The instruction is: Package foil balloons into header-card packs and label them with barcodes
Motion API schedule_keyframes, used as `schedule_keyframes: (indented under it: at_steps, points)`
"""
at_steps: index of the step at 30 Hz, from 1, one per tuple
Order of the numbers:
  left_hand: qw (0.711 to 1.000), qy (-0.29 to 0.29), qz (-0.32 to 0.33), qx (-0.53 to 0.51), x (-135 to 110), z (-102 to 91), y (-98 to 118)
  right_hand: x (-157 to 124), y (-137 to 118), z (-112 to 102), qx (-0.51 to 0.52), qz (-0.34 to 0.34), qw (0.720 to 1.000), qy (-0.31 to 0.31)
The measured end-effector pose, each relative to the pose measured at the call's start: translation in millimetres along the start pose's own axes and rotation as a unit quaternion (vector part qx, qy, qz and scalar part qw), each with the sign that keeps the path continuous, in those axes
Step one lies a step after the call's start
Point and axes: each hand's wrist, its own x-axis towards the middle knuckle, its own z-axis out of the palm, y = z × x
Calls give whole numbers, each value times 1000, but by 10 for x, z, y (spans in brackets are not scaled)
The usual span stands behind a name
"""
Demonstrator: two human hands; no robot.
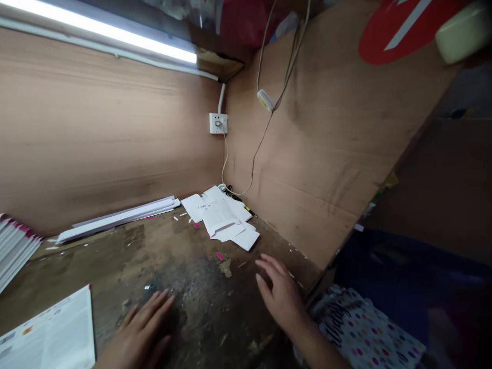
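Observation:
My left hand [143, 328] is over the worn brown tabletop [188, 328] at the lower centre-left, fingers stretched out and holding nothing. To its left lies a white printed sheet or booklet [57, 330], partly cut off by the frame edge. My right hand [280, 292] is near the table's right side, fingers apart, with nothing in it. Beyond it, in the back corner, lies a loose pile of white paper pieces [223, 215], one bearing small print. Whether either hand touches the table I cannot tell.
Long white strips [119, 220] lie along the back wall. A stack of pink-edged booklets [15, 251] stands at far left. A cord with a switch [264, 100] hangs by the right panel [326, 138]. Polka-dot printed bags [361, 328] lie beyond the table's right edge.

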Motion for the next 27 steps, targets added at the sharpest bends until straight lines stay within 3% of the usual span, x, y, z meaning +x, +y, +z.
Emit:
schedule_keyframes:
  at_steps: [3,6,10,17,22,27]
  points:
    - [998,-58,5,-9,586,-101,384,283,190,64,-27,14,999,-26]
    - [996,-66,-22,-49,1085,-89,544,500,289,124,-33,7,998,-50]
    - [984,-23,-111,-140,1690,-20,524,820,365,167,-52,11,995,-79]
    - [940,2,-291,-177,2666,62,482,1345,421,438,-86,49,984,-150]
    - [926,11,-309,-218,2912,197,542,1466,482,589,-93,90,976,-174]
    - [914,81,-274,-287,2741,57,464,1499,547,633,-89,103,973,-188]
